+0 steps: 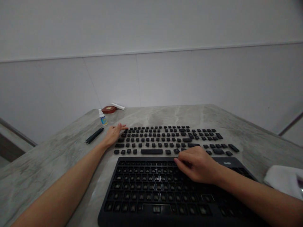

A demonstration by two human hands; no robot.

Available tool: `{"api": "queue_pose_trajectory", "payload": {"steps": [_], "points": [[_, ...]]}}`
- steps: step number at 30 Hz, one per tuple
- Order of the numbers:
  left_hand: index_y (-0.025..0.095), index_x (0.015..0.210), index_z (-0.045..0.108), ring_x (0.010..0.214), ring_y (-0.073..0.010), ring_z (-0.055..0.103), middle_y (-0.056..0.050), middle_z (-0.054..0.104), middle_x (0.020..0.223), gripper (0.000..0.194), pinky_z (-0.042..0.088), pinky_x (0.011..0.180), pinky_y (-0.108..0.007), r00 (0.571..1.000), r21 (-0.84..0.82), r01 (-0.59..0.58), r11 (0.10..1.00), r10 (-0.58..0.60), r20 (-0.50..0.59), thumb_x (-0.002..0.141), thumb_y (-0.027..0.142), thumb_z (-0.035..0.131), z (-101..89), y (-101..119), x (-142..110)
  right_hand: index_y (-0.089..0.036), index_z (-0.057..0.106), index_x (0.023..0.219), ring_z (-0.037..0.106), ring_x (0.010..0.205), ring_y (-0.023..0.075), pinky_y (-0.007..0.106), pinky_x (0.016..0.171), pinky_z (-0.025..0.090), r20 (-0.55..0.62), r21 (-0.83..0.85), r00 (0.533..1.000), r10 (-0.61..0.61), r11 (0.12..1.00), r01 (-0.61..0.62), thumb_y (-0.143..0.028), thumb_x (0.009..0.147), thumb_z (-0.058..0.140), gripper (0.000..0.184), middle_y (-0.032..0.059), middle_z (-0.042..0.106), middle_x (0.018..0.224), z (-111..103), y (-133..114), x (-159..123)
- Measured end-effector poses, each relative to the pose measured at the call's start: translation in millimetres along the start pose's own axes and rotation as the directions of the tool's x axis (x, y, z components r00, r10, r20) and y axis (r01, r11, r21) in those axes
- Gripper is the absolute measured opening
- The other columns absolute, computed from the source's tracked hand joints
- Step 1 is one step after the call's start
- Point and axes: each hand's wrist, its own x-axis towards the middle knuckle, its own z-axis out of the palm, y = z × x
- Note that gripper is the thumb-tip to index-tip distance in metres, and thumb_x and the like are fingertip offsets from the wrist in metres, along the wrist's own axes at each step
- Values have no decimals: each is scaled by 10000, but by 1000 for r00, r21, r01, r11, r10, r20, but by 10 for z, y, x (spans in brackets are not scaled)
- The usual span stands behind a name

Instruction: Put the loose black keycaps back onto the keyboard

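A grey marbled tabletop bears a rectangular black keyboard base with glossy, bare sockets. Over it the right hand curls loosely, any hold hidden; the left hand, fingers extended, grip unclear, reaches rows of blocky black keycaps just beyond.

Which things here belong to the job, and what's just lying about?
Likely in use:
keyboard base, under the right hand
loose keycaps, by the left hand

Apparently lying about:
small bottle
dark slim object
reddish case
white strip
white object

Keyboard base partly hidden by right forearm; bottle label unreadable; white object cut by right edge.
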Motion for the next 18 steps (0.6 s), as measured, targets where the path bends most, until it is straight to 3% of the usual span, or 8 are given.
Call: {"api": "queue_pose_trajectory", "payload": {"steps": [6, 13, 18], "points": [[136, 1124, 651, 1168, -259, 592, -102, 639, 1220, 293, 433, 1040, -512, 998, 68, 48, 997, -51, 44, 992, 386, 571, -32, 33, -1, -193, 420, 590, 338, 440, 88, 288, 499, 242, -15, 0, 1000, -9, 1000, 9, -181, 922, 461, 334, -48, 401, 492, 5, 9, -7], [135, 1121, 643, 1077, -250, 625, -90, 644, 1167, 270, 503, 956, -471, 967, 247, 254, 935, -237, -97, 983, 361, 590, -86, 24, 8, -189, 428, 600, 339, 450, 88, 282, 507, 246, -6, 4, 1000, -3, 1000, 3, -187, 928, 463, 330, -48, 399, 500, -8, 15, -11], [145, 1160, 623, 1046, -241, 631, -92, 627, 1182, 272, 535, 905, -441, 939, 297, 336, 894, -291, -184, 973, 342, 608, -100, -19, -1, -183, 450, 601, 354, 468, 93, 282, 513, 249, 17, 22, 1000, -18, 1000, 17, -184, 929, 458, 328, -36, 422, 514, -7, 8, -13]]}}
